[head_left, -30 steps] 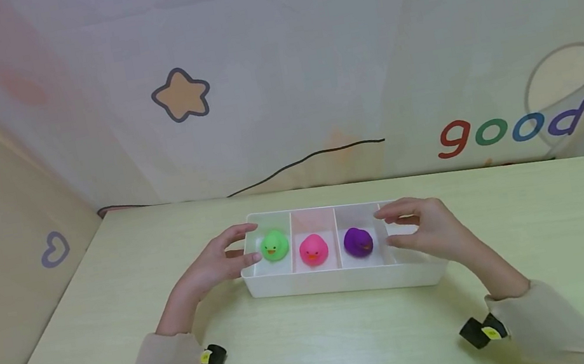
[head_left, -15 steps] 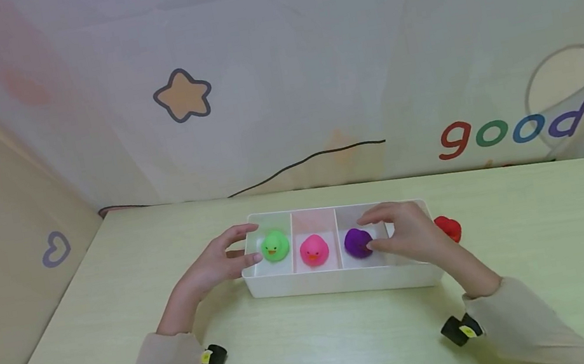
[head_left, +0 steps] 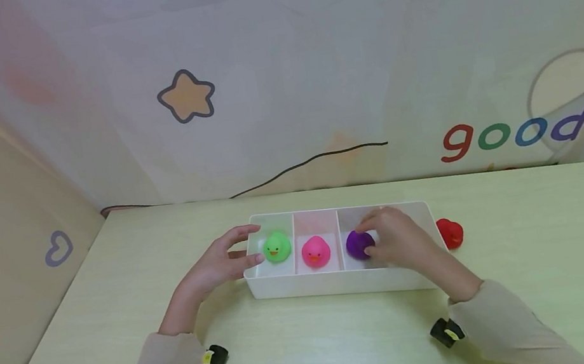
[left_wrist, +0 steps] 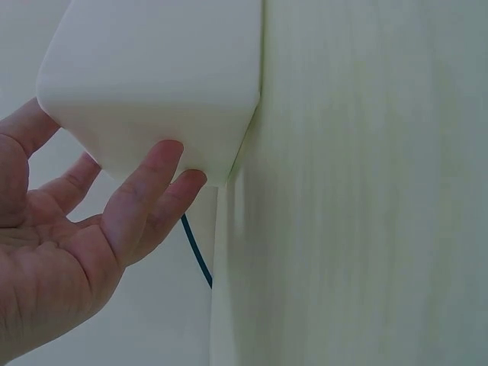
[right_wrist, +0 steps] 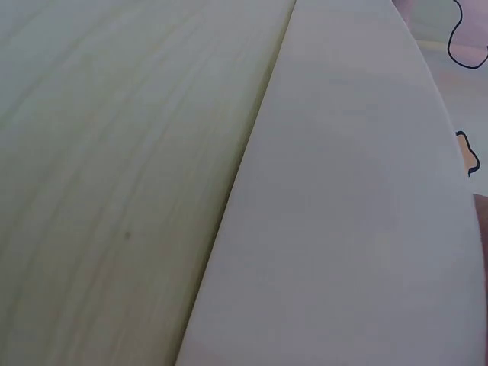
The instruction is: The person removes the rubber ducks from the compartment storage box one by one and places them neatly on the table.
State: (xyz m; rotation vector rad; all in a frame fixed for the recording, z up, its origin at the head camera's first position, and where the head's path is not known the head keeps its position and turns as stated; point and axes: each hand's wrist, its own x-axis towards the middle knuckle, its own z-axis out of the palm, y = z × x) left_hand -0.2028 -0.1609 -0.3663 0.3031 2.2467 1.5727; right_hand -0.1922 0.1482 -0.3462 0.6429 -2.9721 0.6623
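A white tray (head_left: pixel 337 280) lies on the table (head_left: pixel 319 345), its long axis running left to right across the person's view, split into compartments side by side. In the head view a green duck (head_left: pixel 277 247) sits in the leftmost compartment, a pink duck (head_left: pixel 315 251) in the next, and a purple duck (head_left: pixel 359 244) in the third; the green and pink ducks face the person with beaks toward the near wall, while which way the purple duck points cannot be told. A red duck (head_left: pixel 450 232) stands on the table just beside the tray's right end, outside it.

The left hand (head_left: pixel 219 264) rests against the tray's left end, fingers loosely spread, thumb at the near corner and forefinger over the rim. The right hand (head_left: pixel 397 238) reaches into the tray from the right, its fingers curled at the purple duck and touching it; whether they truly pinch it cannot be told.

The left wrist view shows what the head view hides: the fingertips (left_wrist: pixel 166 156) lie flat on the tray's (left_wrist: pixel 152 76) outer wall and corner, straight, not hooked under it. The right wrist view shows only the table (right_wrist: pixel 114 191) and a pale surface, with neither hand nor duck.
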